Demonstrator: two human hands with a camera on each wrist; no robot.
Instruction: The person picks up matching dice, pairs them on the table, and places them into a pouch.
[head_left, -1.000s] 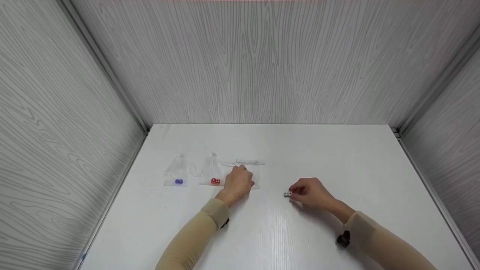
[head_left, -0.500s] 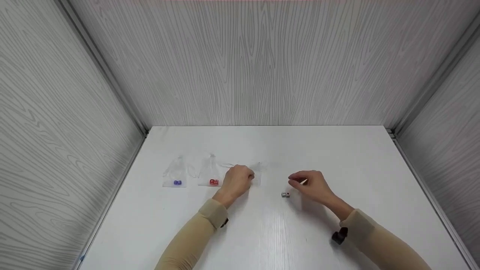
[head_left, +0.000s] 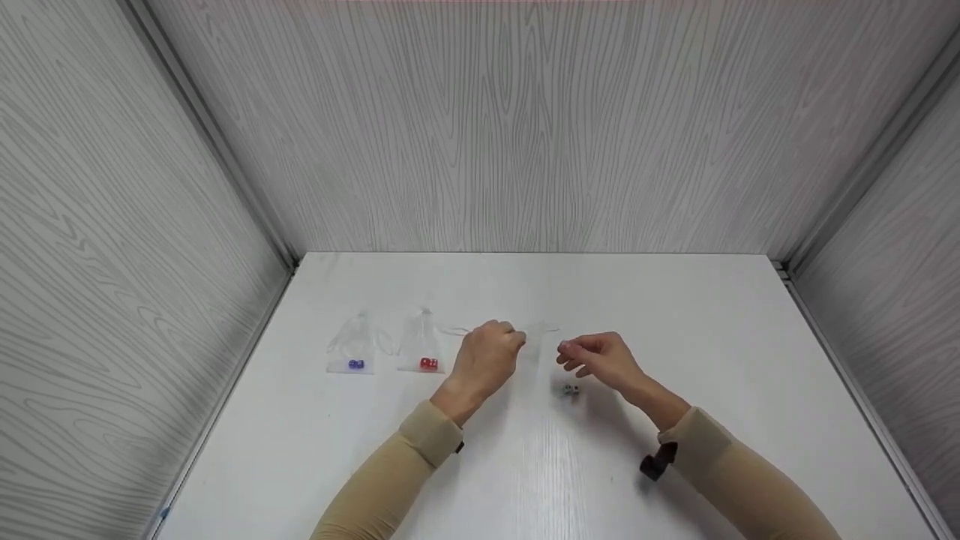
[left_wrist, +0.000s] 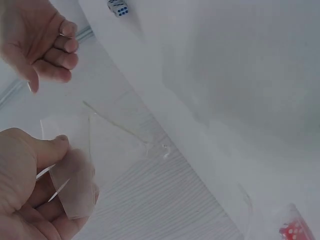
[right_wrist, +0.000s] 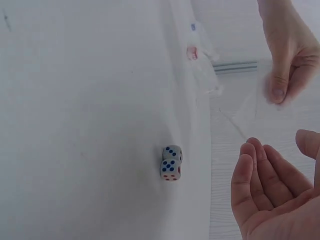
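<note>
A small see-through drawstring bag (left_wrist: 74, 200) is pinched between the thumb and fingers of my left hand (head_left: 486, 361), lifted off the table. Its thin string (left_wrist: 117, 124) trails from one end. My right hand (head_left: 606, 361) hovers just right of the bag, fingers loosely bent and holding nothing. In the right wrist view its fingertips come close to the string; whether they touch cannot be told. Two white dice (right_wrist: 171, 164) with blue and red dots lie together on the table below my right hand.
Left of my left hand lie two clear drawstring bags: one with red dice (head_left: 429, 364) inside, the other, farther left, with blue dice (head_left: 356, 364). The white table (head_left: 675, 300) is bounded by grey wood-grain panels (head_left: 510, 135) at the back and sides.
My right hand has let go of the white dice, leaving them on the table, and has moved up and left toward the bag. My left hand has picked up the bag and shifted slightly right.
</note>
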